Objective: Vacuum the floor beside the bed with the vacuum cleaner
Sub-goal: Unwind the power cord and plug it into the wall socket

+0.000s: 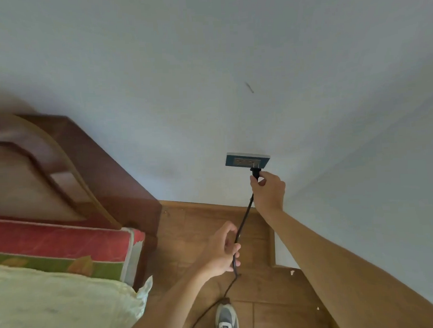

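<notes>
The right hand (pixel 268 189) pinched the black plug (pixel 255 173) at the wall socket (pixel 247 160); the left hand (pixel 223 250) gripped the cord (pixel 245 217) lower down. Powering up seemed underway (vacuum cleaner itself out of view); next, reaching the floor (pixel 266 298) beside the bed (pixel 65 244).

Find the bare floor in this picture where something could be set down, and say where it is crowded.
Free: the brown wooden floor between the dark wooden headboard and the wall, and the strip right of the grey sneaker. Crowded: the middle, where both hands, left and right, hold the black power cord at the blue wall socket.
</notes>
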### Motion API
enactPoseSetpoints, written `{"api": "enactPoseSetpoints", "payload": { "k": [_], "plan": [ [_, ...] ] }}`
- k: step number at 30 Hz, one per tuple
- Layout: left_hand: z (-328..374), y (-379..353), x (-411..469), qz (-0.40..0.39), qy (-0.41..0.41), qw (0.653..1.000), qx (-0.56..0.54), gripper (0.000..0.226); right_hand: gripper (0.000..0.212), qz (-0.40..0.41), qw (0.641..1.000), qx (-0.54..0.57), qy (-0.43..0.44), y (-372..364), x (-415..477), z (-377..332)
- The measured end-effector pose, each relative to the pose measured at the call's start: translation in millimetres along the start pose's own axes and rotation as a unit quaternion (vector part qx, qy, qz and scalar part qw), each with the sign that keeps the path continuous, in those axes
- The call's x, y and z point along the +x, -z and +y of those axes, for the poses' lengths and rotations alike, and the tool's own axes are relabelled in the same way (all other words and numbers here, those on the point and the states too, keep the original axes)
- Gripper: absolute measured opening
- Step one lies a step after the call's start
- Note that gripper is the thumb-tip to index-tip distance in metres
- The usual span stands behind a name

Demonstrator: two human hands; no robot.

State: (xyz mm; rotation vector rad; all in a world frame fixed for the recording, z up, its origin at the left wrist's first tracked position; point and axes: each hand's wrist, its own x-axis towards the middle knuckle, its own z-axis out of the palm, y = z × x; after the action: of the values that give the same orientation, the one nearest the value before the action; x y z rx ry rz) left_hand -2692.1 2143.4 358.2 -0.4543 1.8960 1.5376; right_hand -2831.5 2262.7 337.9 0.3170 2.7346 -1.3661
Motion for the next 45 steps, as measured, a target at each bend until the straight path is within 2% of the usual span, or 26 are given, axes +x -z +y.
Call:
{"api": "enactPoseSetpoints", "payload": {
  "k": [19, 31, 45],
  "plan": [
    [-11.2, 3.8, 34.7, 0.002, 0.002, 1.0, -0.028, 0.018, 0.023, 0.001, 0.999, 0.015, 0.033, -21.8, 15.9, 13.9],
    [-7.7, -3.8, 40.2, 0.0, -0.015, 0.999, -0.033, 0.019, 0.018, 0.017, 0.999, -0.014, 0.036, -24.0, 24.8, 14.2],
    [-21.4, -6.8, 56.8, 0.001, -0.037, 0.999, -0.019, 0.021, 0.025, -0.037, 0.995, -0.03, 0.087, -15.3, 33.7, 21.2]
  ]
}}
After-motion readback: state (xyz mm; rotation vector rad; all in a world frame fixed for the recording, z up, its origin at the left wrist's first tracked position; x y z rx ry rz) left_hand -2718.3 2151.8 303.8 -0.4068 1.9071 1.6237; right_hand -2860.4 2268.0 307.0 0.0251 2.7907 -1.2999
